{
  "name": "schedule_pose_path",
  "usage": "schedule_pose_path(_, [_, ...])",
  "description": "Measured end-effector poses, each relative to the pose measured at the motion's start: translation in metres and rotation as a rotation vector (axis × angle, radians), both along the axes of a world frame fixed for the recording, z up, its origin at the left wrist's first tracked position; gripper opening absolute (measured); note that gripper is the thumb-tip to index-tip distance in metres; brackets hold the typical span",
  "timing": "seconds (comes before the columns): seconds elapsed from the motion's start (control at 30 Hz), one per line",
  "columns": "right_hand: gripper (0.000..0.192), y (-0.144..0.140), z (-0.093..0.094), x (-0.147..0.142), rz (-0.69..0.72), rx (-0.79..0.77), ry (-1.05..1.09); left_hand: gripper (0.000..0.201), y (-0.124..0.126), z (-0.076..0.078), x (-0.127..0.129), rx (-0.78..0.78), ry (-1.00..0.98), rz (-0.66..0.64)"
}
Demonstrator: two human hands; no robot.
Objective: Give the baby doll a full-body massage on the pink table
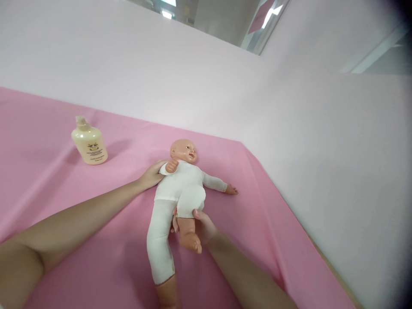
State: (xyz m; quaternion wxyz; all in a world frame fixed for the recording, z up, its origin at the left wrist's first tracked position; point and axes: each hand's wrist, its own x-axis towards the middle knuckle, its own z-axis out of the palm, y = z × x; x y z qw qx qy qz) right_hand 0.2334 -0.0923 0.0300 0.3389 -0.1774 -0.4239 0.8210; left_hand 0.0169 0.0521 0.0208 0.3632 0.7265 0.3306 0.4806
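- The worktop (122, 240) is pink, with a white wall (112, 56) behind.
- The right hand (206, 227) curls snugly around a doll's (180, 184) bent leg.
- The left hand (152, 175) touches its arm; I can't tell how open.
- One doll lies on its back.
- One bottle (92, 148) stands to the left.

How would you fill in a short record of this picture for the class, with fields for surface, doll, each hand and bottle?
Surface: pink cloth
Doll: on its back, white clothing, one leg bent
Left hand: at the doll's shoulder, fingers mostly hidden
Right hand: holding the bent leg
Bottle: standing, touched by neither hand
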Motion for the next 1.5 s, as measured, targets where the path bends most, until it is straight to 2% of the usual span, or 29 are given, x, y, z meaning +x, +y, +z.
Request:
schedule_pose_path(0.2, [0.062,0.001,0.000,-0.001,0.016,-0.023,0.011,0.031,0.003,-0.002,-0.002,0.132,0.095,0.041])
schedule_pose_path(0.37, [0.059,0.000,0.003,-0.001,-0.042,-0.042,0.013,0.031,0.005,-0.004,-0.004,0.254,0.196,0.038])
schedule_pose_path(0.67, [0.059,-0.001,0.003,-0.001,-0.078,-0.056,-0.015,0.033,0.006,-0.007,-0.007,0.296,0.267,0.046])
schedule_pose_path(0.8, [0.061,-0.001,0.001,-0.002,-0.049,-0.044,-0.006,0.033,0.004,-0.005,-0.006,0.282,0.230,0.049])
schedule_pose_path(1.0, [0.062,0.001,-0.006,0.001,0.137,-0.037,0.009,0.029,0.002,-0.002,-0.004,0.239,0.172,0.053])
schedule_pose_path(1.13, [0.064,0.003,-0.009,0.001,0.213,-0.026,0.034,0.028,0.000,0.001,-0.001,0.176,0.132,0.058])
schedule_pose_path(1.3, [0.065,0.005,-0.008,0.001,0.250,0.030,0.047,0.031,-0.002,0.004,0.002,0.063,0.038,-0.001])
schedule_pose_path(1.5, [0.071,0.005,-0.014,0.003,0.228,0.103,0.068,0.041,-0.002,0.002,0.001,0.026,0.060,0.056])
